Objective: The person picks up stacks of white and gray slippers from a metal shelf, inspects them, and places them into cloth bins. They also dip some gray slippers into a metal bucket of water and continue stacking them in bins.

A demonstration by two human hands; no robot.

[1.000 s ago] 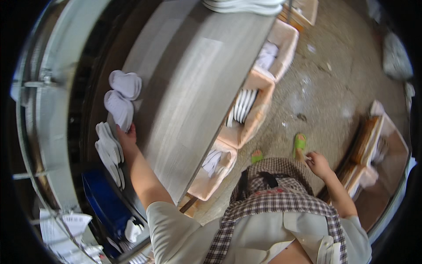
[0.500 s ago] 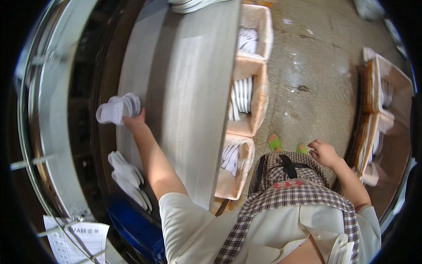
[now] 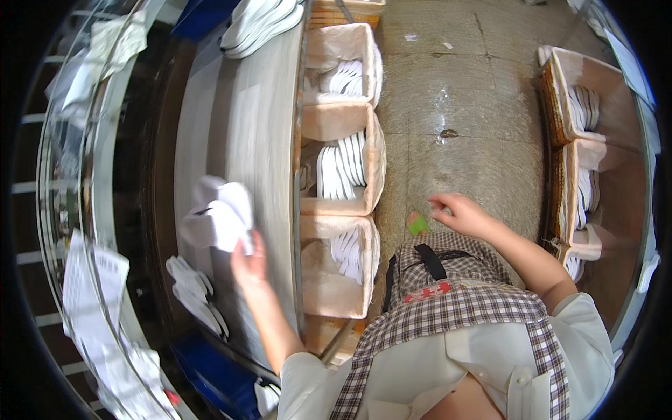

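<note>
On the smooth grey table (image 3: pixel 259 140), the left hand (image 3: pixel 246 262) pinches a soft white bundle of slippers (image 3: pixel 218 215), which blurs at its edges. The right hand (image 3: pixel 458 213) hangs loosely curled and empty above the speckled floor (image 3: pixel 455 105). Woven bins (image 3: pixel 343 175) beside the table hold flat white slippers; how many the hand grips is unclear.

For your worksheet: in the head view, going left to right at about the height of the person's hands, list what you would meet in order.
Paper sheets → white pieces held in the left hand → grey worktable → row of bins with white pieces → right hand → bins along the right.
</note>
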